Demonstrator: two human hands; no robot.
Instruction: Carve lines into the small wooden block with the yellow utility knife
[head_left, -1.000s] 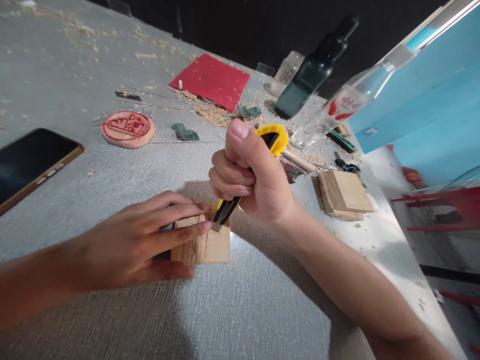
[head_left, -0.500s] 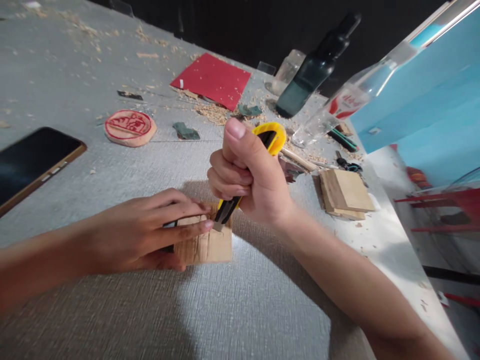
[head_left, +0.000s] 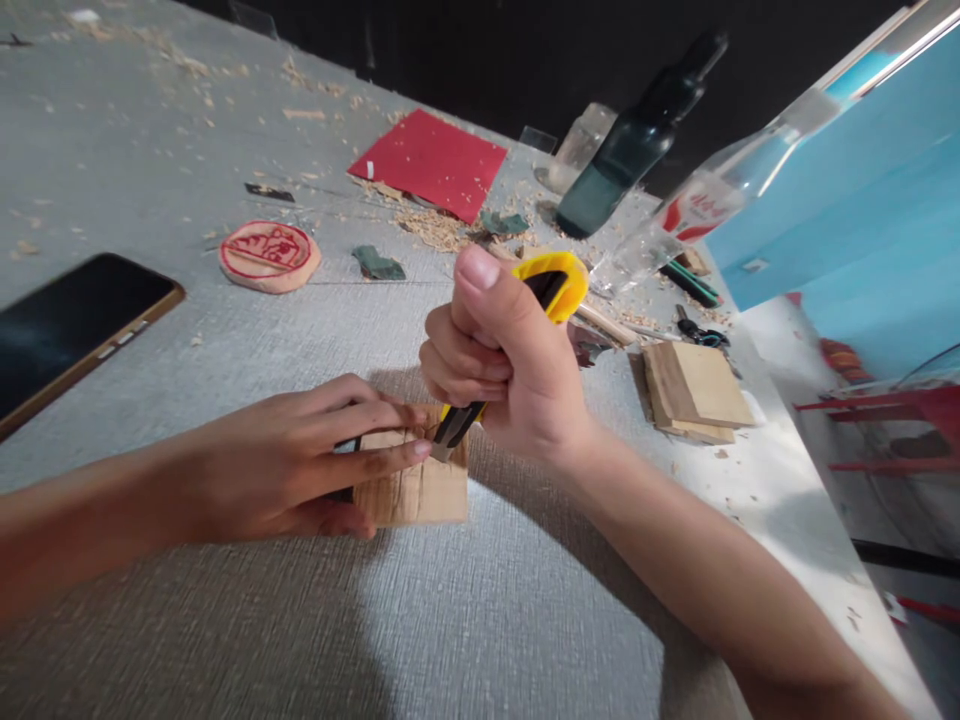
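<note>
A small wooden block point(head_left: 431, 493) with dark cut lines lies on the grey textured table. My left hand point(head_left: 311, 455) holds it down from the left, fingers stretched across its top and thumb along its near side. Something dark shows between that hand and the block, mostly hidden. Wrapped in a fist around a yellow and black utility knife point(head_left: 559, 285) is my right hand point(head_left: 502, 350), thumb uppermost. The knife slants down, and its blade touches the top of the block just beside my left fingertips.
A phone point(head_left: 82, 320) lies at left, near a round wooden piece with a red design point(head_left: 270, 255). Red sandpaper point(head_left: 435, 165), shavings and green scraps point(head_left: 379, 263) lie behind. At right stand a dark bottle point(head_left: 630, 150), a clear bottle point(head_left: 675, 220) and stacked wood blocks point(head_left: 697, 385).
The whole view has shifted slightly, so things appear a little further right. Both hands keep their hold, and the knife blade stays against the block.
</note>
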